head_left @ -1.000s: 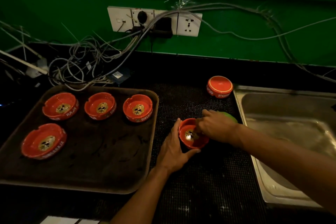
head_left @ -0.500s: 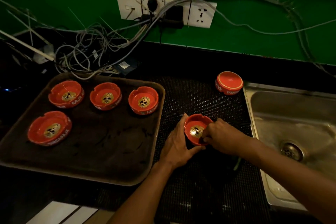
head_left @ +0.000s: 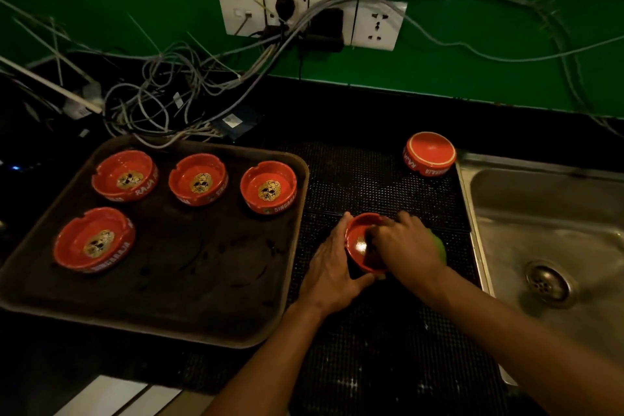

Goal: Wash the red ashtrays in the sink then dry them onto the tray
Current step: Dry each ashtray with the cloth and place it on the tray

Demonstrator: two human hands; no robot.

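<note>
Left hand (head_left: 332, 267) cups the red ashtray (head_left: 360, 244) on the black mat (head_left: 371, 179), between tray (head_left: 297, 240) and sink (head_left: 547, 230). Right hand (head_left: 407, 246) has fingers curled down into the bowl; green edge (head_left: 439, 246) shows behind it, can't tell what it is or whether it's gripped. 4 ashtrays upright on tray, left of held one. 1 inverted ashtray (head_left: 429, 153) at mat's far corner, just beside sink rim.

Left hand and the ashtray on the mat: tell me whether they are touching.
Touching. The head view shows the left hand cupped against the outer wall of the ashtray on the black mat, thumb under its near edge, with no gap visible.
</note>
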